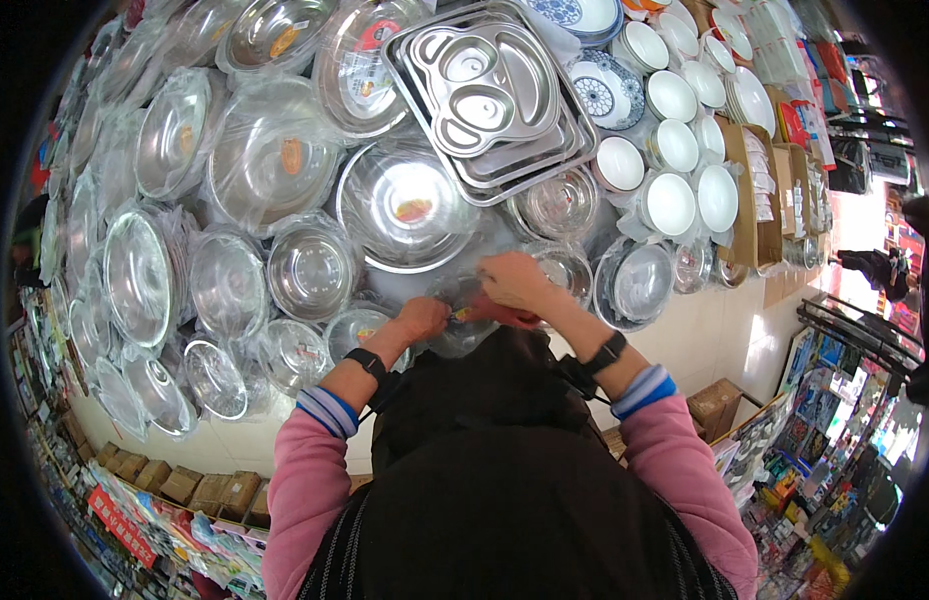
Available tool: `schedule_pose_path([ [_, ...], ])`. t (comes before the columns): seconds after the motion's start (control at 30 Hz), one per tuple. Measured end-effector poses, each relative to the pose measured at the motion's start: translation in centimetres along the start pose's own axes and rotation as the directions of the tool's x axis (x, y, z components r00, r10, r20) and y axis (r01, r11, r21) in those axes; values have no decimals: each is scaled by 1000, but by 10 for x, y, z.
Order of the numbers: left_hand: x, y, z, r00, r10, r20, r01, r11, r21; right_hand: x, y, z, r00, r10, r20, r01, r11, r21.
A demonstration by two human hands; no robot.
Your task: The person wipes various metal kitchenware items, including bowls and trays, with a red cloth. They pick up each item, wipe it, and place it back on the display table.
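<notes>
Close to my body, at the near edge of the goods, a round item in clear plastic wrap (458, 339) lies between my hands. It bears a small yellow label. My left hand (423, 319) has its fingers closed on the left side of the plastic. Just above and to the right, my right hand (513, 281) is curled; what its fingers grip is hidden. Something reddish shows beneath that hand, too blurred to name. Beyond the hands stands a large shiny metal basin (412, 210). To the right of my right hand sits a smaller wrapped metal bowl (566, 274).
Stacked metal trays (502, 191) carry a bear-shaped divided metal plate (494, 90) at the back. Many wrapped basins (273, 157) crowd the left. White bowls (671, 202), a blue-patterned bowl (607, 90) and cardboard boxes (742, 195) fill the right. Cartons (181, 484) line a lower-left shelf.
</notes>
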State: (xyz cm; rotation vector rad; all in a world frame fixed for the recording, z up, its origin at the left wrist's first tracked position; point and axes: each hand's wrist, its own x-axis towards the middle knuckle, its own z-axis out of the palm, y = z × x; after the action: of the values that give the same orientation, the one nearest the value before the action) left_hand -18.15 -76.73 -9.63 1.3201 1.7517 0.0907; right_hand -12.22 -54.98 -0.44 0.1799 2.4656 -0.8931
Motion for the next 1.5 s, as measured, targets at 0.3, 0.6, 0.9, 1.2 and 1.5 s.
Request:
schedule_pose_path([
  [0.3, 36, -16, 5, 962, -199, 185, 135, 941, 311, -107, 49, 39, 895, 187, 405, -274, 947, 169],
  [0.6, 36, -13, -1, 981, -178, 79, 124, 884, 451, -124, 75, 119, 945, 217, 246, -310, 838, 449],
  [0.9, 15, -29, -9, 971, -227, -75, 239, 910, 338, -103, 76, 129, 975, 131, 181, -203, 855, 478],
  [1.2, -12, -31, -35, 994, -111, -5, 109, 969, 223, -166, 117, 112, 962, 268, 61, -236, 691, 684],
  [1.5, -89, 0, -32, 841, -196, -505, 177, 981, -85, -130, 137, 130, 739, 617, 272, -170, -220, 961],
])
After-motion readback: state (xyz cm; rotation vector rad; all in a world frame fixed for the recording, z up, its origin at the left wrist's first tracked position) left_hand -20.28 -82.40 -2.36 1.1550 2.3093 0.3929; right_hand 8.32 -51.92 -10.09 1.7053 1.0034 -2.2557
